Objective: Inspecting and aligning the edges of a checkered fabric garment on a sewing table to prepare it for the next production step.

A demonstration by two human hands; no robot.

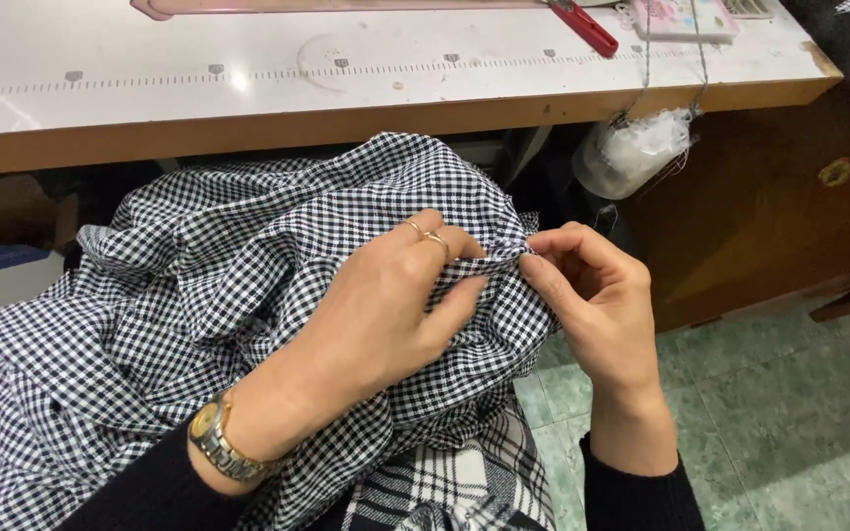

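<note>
A black-and-white checked cloth (199,324) is heaped in the lap, below the front edge of the white counter (346,69). A fold of the cloth at the top of the heap is held between both hands. The left hand (386,305) is laid over the cloth from the left, its fingers (455,295) closed together on the fold; two rings are worn on one finger and a metal watch (216,442) on the wrist. The right hand (592,295) is brought in from the right, its fingers (543,265) pinched on the same fold, just beside the fingertips of the left hand. Dark sleeves are seen on both forearms.

Under the cloth, a larger plaid fabric (464,482) is visible near the bottom of the view. On the counter a ruler scale is printed along the surface, and a red-handled tool (584,27) is lying near the far edge. A pale plastic container (627,152) stuffed with white thread scraps is hung beneath the counter's edge, to the right of the hands. A green tiled floor (789,413) is seen below on the right.
</note>
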